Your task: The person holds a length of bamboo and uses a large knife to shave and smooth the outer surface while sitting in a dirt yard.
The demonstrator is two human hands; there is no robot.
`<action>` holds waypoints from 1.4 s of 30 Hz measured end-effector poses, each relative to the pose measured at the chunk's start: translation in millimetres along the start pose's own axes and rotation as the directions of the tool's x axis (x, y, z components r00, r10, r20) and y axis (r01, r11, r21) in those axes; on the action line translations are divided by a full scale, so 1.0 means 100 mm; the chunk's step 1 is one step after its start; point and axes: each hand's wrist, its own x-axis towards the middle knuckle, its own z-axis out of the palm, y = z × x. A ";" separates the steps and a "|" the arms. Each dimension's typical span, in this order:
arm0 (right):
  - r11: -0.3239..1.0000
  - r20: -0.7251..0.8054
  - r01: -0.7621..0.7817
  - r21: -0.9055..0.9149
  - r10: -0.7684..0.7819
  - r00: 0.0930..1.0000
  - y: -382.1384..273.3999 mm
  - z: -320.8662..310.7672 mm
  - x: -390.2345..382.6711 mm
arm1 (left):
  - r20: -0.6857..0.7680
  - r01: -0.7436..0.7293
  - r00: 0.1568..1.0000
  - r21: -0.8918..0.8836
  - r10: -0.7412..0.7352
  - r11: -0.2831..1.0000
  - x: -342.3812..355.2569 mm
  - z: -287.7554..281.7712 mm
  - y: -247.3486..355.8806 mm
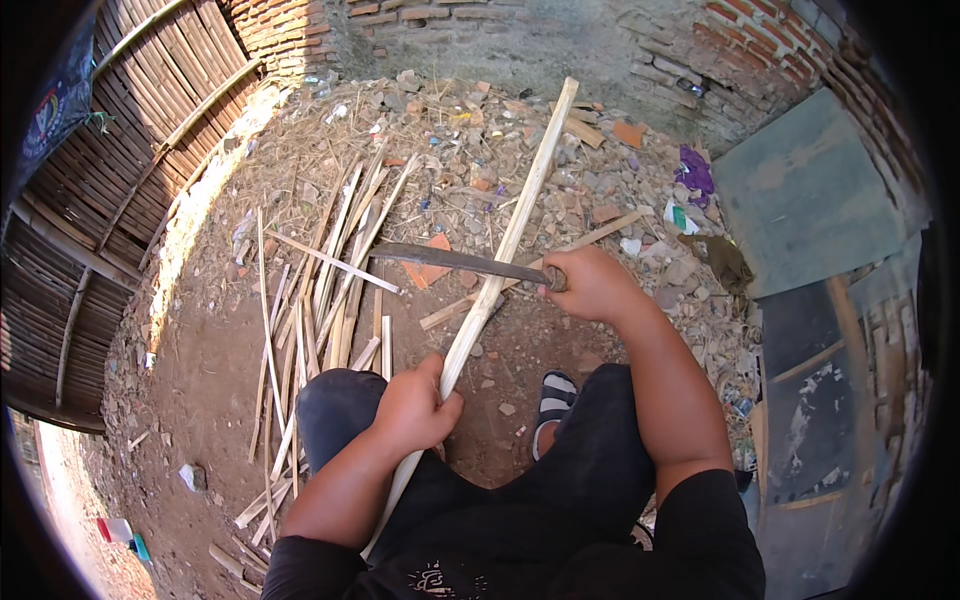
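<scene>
Outdoor spot, bare brown dirt floor (215, 350) nearest, rubble (405, 100) of broken brick and stones mixed with dry straw and litter farther out. Left: slatted bamboo wall (165, 90), dark blue sheet (55, 110) at upper corner. Far side: worn brick wall (285, 38), partly covered in grey plaster (590, 50). Right: flat grey-green panel (810, 190), darker panel (815, 410) below. Bright sunlight strip (190, 235) along bamboo's foot; most ground shaded.

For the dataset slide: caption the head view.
Left hand grips a long wooden strip; right hand holds a machete across it.
</scene>
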 end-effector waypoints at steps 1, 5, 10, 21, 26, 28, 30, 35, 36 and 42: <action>0.999 0.015 0.046 -0.018 -0.046 0.999 -0.08 0.01 -0.02 | 0.003 0.007 1.000 0.024 -0.007 1.000 -0.01 0.01 -0.01; 1.000 0.060 0.002 -0.015 -0.001 0.998 0.05 -0.02 0.07 | -0.008 -0.027 1.000 0.099 0.028 0.995 -0.04 0.01 0.01; 0.997 0.059 -0.063 0.037 0.061 0.996 -0.02 0.00 0.05 | 0.013 -0.001 1.000 0.153 -0.001 0.988 -0.02 0.02 0.01; 0.999 -0.035 -0.048 -0.007 0.047 0.998 0.04 -0.01 0.07 | 0.028 -0.007 1.000 0.081 0.005 0.997 -0.02 0.02 0.02; 0.996 -0.080 -0.065 0.053 0.069 0.994 0.18 -0.01 0.12 | 0.051 -0.030 0.998 0.087 0.025 0.996 -0.04 0.01 0.04; 0.992 -0.049 -0.116 0.042 0.118 0.992 0.13 0.00 0.11 | 0.044 -0.011 0.999 0.085 0.007 0.996 -0.04 0.02 0.01; 0.993 0.004 -0.116 -0.011 0.116 0.993 -0.01 -0.06 0.10 | 0.041 -0.003 0.999 0.081 0.000 0.997 -0.02 0.03 0.00; 0.994 0.007 -0.105 -0.004 0.105 0.994 0.11 0.02 0.14 | 0.049 -0.022 0.999 0.106 0.017 0.994 -0.03 0.04 0.02; 0.994 -0.019 -0.111 0.011 0.111 0.994 0.14 0.07 0.15 | 0.048 -0.023 0.999 0.109 0.018 0.994 -0.02 0.05 0.01; 0.995 0.103 -0.094 -0.032 0.097 0.990 -0.04 -0.03 0.14 | 0.040 -0.033 0.999 0.110 0.029 0.993 -0.03 0.07 -0.04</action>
